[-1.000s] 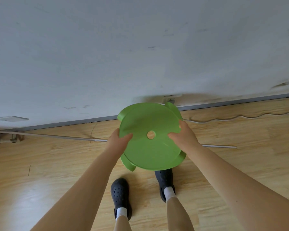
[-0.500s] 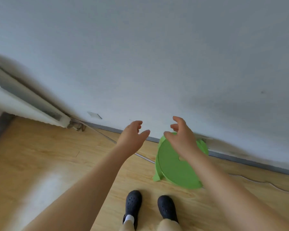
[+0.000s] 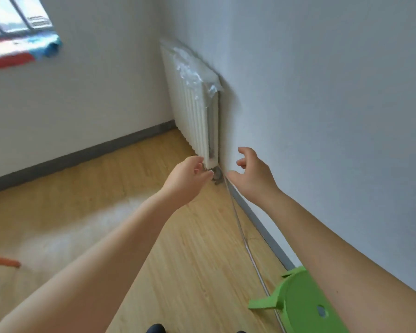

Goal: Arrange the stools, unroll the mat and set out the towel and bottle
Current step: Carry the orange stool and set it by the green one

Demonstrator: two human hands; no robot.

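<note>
Down at the lower right, against the wall, I see the green stool (image 3: pixel 298 306) standing on the wood floor (image 3: pixel 135 224), its round seat with a small centre hole facing up and partly covered by my view of the right forearm. Neither hand touches it. Both arms reach forward, bare to the frame edge, and both hands hang in the air, well apart from the stool. The left hand (image 3: pixel 186 180) is turned with its back to me, fingers loosely curled inward and holding nothing. The right hand (image 3: pixel 252 174) is spread and relaxed, thumb out to the left and fingers lifted, also holding nothing. Beyond the hands I see a white radiator (image 3: pixel 192 104) with clear plastic wrap on top, mounted on the wall near the corner. A thin grey pipe (image 3: pixel 245 246) runs along the floor from the radiator's foot past the stool. At the far left edge I see an orange object (image 3: pixel 3 261), too blurred to name.
</note>
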